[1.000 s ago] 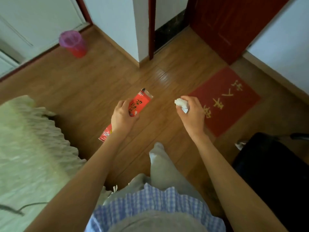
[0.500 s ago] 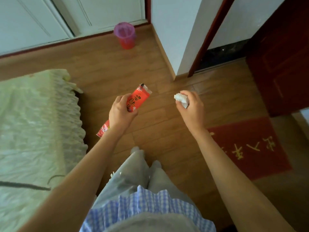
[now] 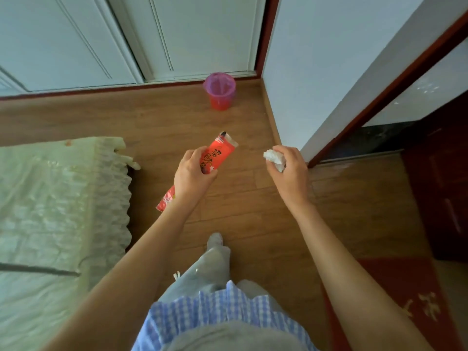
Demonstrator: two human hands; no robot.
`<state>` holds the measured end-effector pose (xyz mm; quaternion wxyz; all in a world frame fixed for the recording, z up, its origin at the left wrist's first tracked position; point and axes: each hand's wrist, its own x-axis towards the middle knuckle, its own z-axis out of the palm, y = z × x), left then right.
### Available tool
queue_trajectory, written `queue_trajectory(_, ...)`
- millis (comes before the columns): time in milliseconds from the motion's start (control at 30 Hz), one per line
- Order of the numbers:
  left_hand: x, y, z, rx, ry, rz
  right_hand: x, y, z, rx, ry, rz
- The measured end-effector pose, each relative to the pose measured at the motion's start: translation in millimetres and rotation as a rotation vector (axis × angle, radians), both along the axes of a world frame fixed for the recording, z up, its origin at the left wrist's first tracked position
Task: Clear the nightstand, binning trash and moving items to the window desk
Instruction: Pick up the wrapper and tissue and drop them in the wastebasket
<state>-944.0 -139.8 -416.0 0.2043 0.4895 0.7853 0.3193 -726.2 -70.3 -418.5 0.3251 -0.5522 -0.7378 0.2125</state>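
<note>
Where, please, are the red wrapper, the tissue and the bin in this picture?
wrapper (image 3: 219,150): head view, on the red printed face above the left hand.
tissue (image 3: 273,156): head view, on the white crumpled wad sticking out of the right hand.
bin (image 3: 220,101): head view, on its red outer wall.

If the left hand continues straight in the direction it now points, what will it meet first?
Probably the red bin with the purple liner. The left hand, gripping the red wrapper, points up the bare wooden floor roughly toward it, and nothing stands between. Depth is unclear.
</note>
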Motion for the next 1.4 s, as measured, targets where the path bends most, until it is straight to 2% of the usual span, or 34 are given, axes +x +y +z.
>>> queue_trajectory(233, -41, 105, -2, -0.036, -0.018, -0.004, -30, 97, 0, -0.036, -0.022, 0.0)
queue_trajectory(500, -53, 232, -16, -0.042, -0.036, 0.047, -42, 238, -15, -0.078, -0.08, 0.018)
queue_trajectory(900, -63, 410, -4, -0.044, -0.025, 0.158, -64, 443, -5, -0.077, -0.027, 0.13)
queue_trajectory(1400, -172, 598, -31, -0.1, -0.064, 0.192, -177, 637, -36, -0.155, 0.002, 0.154)
